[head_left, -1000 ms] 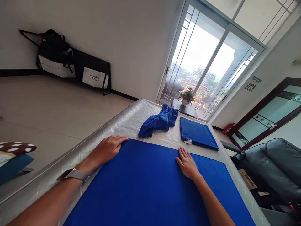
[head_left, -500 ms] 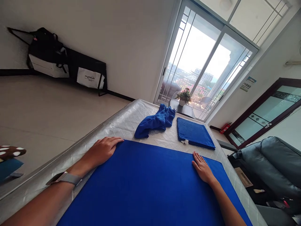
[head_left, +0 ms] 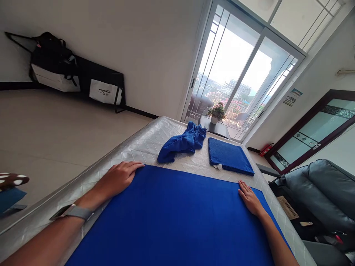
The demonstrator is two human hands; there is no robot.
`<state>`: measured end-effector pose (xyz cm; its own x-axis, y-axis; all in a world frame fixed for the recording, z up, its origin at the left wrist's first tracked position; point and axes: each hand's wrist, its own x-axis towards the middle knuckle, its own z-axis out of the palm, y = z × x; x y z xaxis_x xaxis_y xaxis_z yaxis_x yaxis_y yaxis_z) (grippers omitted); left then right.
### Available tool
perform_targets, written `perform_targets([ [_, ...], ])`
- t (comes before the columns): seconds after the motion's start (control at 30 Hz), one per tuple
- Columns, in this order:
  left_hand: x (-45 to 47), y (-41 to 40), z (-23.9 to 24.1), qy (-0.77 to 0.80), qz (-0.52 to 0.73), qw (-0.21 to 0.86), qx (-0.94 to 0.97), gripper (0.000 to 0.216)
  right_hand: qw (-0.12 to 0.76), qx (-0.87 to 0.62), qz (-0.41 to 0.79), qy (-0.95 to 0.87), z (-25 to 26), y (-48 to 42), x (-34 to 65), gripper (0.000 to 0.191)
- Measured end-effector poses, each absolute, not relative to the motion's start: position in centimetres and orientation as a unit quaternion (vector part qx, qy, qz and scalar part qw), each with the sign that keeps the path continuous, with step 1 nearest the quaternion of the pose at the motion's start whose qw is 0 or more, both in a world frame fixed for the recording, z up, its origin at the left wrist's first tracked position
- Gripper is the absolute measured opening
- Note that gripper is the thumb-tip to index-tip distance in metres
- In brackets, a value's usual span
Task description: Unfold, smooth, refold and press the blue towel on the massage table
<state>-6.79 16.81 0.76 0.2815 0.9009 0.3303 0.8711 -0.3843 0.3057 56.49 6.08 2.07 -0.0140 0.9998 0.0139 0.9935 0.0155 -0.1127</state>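
A smooth blue cloth (head_left: 177, 218) lies spread flat over a pale quilted mattress (head_left: 144, 142). My left hand (head_left: 120, 178) rests at its far left corner, fingers stretched out along the edge. Near the far right corner, my right hand (head_left: 250, 197) lies flat on the cloth with its fingers extended. Neither hand grips anything. Beyond the far edge sit a crumpled blue cloth (head_left: 183, 142) and, to its right, a neatly folded blue cloth (head_left: 230, 155) with a white tag at its near edge.
Past the mattress stands a small table (head_left: 215, 128) with a potted plant (head_left: 216, 112), before a sliding glass door (head_left: 235, 70). A dark sofa (head_left: 318, 192) is at the right. Bags (head_left: 52, 51) rest on a black rack along the left wall.
My right hand has slid to the right along the cloth's far edge, toward the far right corner. My left hand stays at the left corner.
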Motion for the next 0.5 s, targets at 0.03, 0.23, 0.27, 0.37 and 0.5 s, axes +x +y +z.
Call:
perform_targets([
  [0.03, -6.8, 16.8, 0.7, 0.554, 0.229, 0.032, 0.8, 0.048, 0.048, -0.705, 0.028, -0.707, 1.9, 6.0, 57.6, 0.072],
  [0.23, -6.6, 16.7, 1.0, 0.556, 0.231, 0.027, 0.798, 0.049, 0.07, -0.75, 0.008, -0.657, 0.5, 5.3, 64.0, 0.073],
  [0.27, -6.6, 16.6, 1.1, 0.557, 0.23, 0.028, 0.797, 0.049, 0.072, -0.756, 0.006, -0.651, 0.3, 5.2, 64.5, 0.073],
  [0.37, -6.6, 16.7, 1.0, 0.558, 0.231, 0.028, 0.797, 0.048, 0.072, -0.761, 0.002, -0.645, 0.2, 5.1, 65.1, 0.072],
  [0.5, -6.9, 16.9, 0.7, 0.564, 0.223, 0.035, 0.794, 0.05, 0.079, -0.759, 0.006, -0.646, 0.7, 4.9, 64.4, 0.071],
])
